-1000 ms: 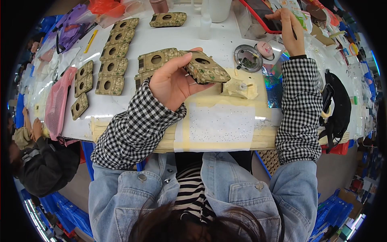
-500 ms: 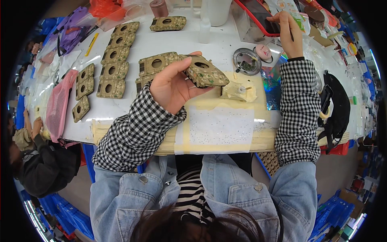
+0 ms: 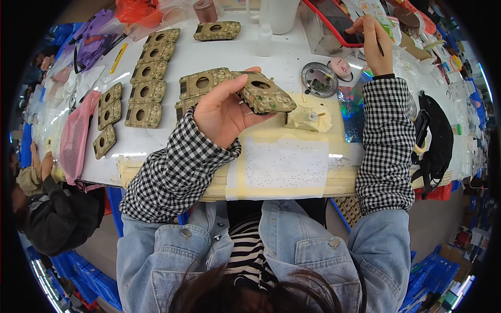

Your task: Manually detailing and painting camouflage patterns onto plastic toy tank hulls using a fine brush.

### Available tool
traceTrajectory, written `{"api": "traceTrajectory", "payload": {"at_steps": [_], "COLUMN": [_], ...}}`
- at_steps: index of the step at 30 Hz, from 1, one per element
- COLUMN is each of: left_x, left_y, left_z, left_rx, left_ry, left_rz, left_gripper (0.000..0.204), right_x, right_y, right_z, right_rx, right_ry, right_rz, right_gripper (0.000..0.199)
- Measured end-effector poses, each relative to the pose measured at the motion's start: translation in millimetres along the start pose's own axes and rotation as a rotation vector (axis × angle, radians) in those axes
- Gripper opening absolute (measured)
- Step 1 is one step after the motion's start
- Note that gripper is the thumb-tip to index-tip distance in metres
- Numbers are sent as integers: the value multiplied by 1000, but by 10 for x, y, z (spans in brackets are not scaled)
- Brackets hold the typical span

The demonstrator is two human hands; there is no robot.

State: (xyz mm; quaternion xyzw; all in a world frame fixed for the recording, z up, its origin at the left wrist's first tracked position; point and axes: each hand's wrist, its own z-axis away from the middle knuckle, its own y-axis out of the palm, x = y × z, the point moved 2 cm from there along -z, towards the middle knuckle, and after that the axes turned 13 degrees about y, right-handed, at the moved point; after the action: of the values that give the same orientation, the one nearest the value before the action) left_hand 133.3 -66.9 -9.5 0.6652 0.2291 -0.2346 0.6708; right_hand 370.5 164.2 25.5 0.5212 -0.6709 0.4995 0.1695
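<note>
My left hand (image 3: 224, 112) grips a camouflage-patterned toy tank hull (image 3: 271, 96), its round hole turned up, held tilted above the table. More of these hulls (image 3: 201, 82) lie just behind that hand. At the upper right, my right hand (image 3: 377, 44) is raised with bent fingers at the screen of a phone (image 3: 336, 23) in a red case. A thin dark stick-like tool (image 3: 380, 48) pokes out of this hand; its exact kind is hard to make out. A block wrapped in yellowish tape (image 3: 309, 119) stands beside the held hull.
Rows of hulls (image 3: 143, 113) sit at the left, near a pink mesh bag (image 3: 78, 141). A white sheet dotted with small specks (image 3: 286, 164) lies at the front edge. Farther right are a round clear dish (image 3: 319, 80) of small dark parts and a black bag (image 3: 437, 141).
My right hand's fingers have shifted slightly down at the phone's screen. The left hand and its hull have stayed in place.
</note>
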Motion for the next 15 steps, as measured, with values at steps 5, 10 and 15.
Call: {"api": "traceTrajectory", "payload": {"at_steps": [5,10,15], "left_x": [-5,-8,0], "left_y": [-2,10,8], "left_z": [16,15,11], "left_rx": [-12,-9,-10], "left_ry": [7,1,1], "left_rz": [-13,-7,2], "left_gripper": [49,50,50], "right_x": [-9,3,-40], "right_y": [1,1,6], "right_z": [11,3,4], "right_rx": [-149,-100,-94], "right_ry": [-28,-28,14], "right_rz": [5,-12,-52], "right_gripper": [42,42,41]}}
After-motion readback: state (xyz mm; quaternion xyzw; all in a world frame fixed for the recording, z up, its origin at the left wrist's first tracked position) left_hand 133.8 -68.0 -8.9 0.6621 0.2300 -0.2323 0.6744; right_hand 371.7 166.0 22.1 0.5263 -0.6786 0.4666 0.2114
